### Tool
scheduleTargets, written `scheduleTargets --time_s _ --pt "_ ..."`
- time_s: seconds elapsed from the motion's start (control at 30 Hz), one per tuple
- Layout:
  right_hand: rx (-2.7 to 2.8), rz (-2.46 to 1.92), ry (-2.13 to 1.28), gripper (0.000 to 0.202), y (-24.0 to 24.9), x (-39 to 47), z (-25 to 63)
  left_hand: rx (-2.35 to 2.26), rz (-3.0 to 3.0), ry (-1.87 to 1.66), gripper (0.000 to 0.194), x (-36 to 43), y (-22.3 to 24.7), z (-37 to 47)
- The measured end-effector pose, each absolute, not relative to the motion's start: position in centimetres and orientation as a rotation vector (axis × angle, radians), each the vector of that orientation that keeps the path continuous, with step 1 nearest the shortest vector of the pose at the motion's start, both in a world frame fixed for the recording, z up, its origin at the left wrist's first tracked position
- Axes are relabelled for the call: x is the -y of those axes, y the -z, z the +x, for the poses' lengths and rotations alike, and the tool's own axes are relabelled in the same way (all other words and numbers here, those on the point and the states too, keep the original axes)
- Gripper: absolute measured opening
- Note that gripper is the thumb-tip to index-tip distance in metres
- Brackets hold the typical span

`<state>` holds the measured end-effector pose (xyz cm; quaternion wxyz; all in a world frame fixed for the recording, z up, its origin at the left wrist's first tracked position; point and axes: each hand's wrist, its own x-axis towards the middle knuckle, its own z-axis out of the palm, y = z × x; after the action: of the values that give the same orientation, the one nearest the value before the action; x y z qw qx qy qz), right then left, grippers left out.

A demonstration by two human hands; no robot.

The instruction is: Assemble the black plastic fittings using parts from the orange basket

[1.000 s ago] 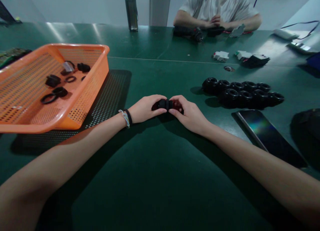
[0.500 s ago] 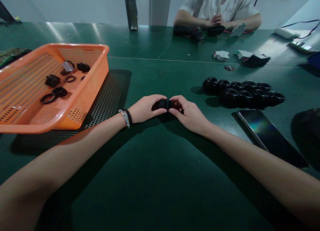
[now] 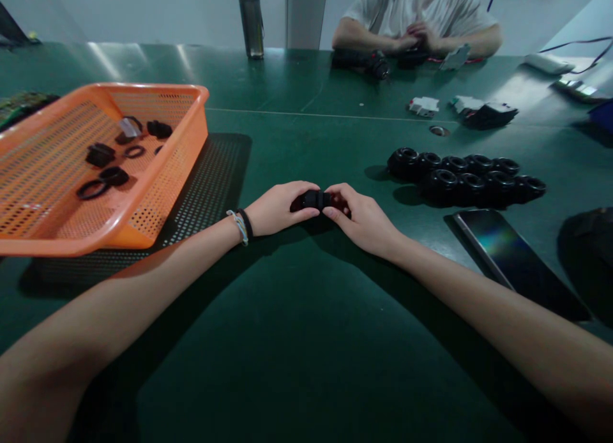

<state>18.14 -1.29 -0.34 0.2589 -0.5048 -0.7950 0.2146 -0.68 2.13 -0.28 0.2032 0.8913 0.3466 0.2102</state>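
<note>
Between my two hands, low over the green table (image 3: 306, 341), is a small black plastic fitting (image 3: 313, 199), lying sideways, with a raised band near its right end. My left hand (image 3: 285, 203) grips its left part between thumb and fingers. On the right end, the thumb and fingertips of my right hand (image 3: 361, 216) are closed. Fingers cover much of the fitting, so its full shape is hidden. To the right stand several glossy black ring-topped fittings (image 3: 472, 180) in two rows.
An orange mesh basket (image 3: 184, 168) holding black rings and fittings stands at left. A phone (image 3: 520, 261) lies at right, near a dark object (image 3: 587, 258). Farther back are a bottle (image 3: 251, 22), a power drill (image 3: 364, 61), white parts (image 3: 424, 106) and a seated person (image 3: 416, 22).
My hands and the black fitting stay almost in place. Across the table, the other person's hands have shifted slightly lower.
</note>
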Motion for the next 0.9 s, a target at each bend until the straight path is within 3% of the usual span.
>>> scheduleTargets --time_s 0.9 --pt "2.161 -1.382 -0.585 0.013 0.21 1.24 17.95 -0.941 2.488 -0.601 0.033 -2.12 0.23 -0.68"
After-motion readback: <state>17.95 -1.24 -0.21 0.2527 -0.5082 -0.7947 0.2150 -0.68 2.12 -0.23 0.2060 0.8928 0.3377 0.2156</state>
